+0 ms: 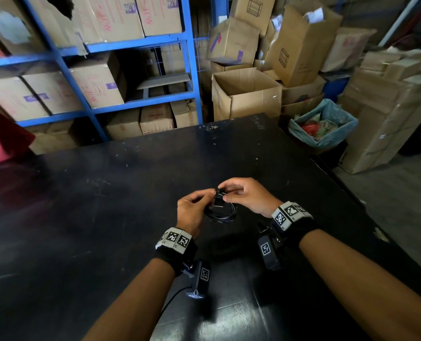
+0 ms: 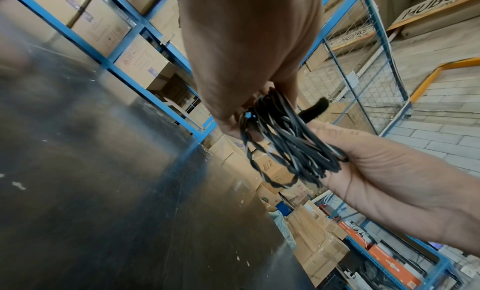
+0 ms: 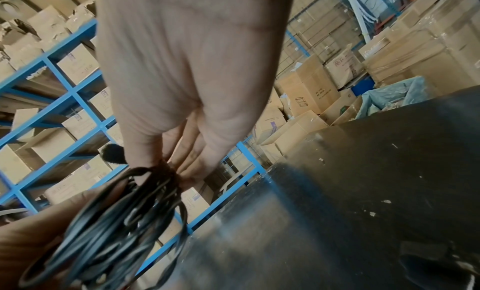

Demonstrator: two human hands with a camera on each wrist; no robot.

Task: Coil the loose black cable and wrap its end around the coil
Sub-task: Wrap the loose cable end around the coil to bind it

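The black cable is wound into a small coil [image 1: 220,214], held a little above the black table [image 1: 106,217] near its middle. My left hand [image 1: 196,207] grips the coil's left side. My right hand [image 1: 239,193] pinches the top of the coil with thumb and fingers. The left wrist view shows the bundled loops [image 2: 293,151] running from my left hand [image 2: 246,69] into my right hand [image 2: 389,171]. A fuzzy black strap end [image 2: 314,110] sticks out beside the loops. In the right wrist view my right hand [image 3: 187,89] pinches the wrapped top of the coil [image 3: 116,222].
Blue shelving [image 1: 64,62] full of cardboard boxes stands behind the table. An open cardboard box [image 1: 246,94] and a bin lined with a blue bag [image 1: 325,126] sit past the table's far right corner. Something red [image 1: 0,136] lies at the left edge.
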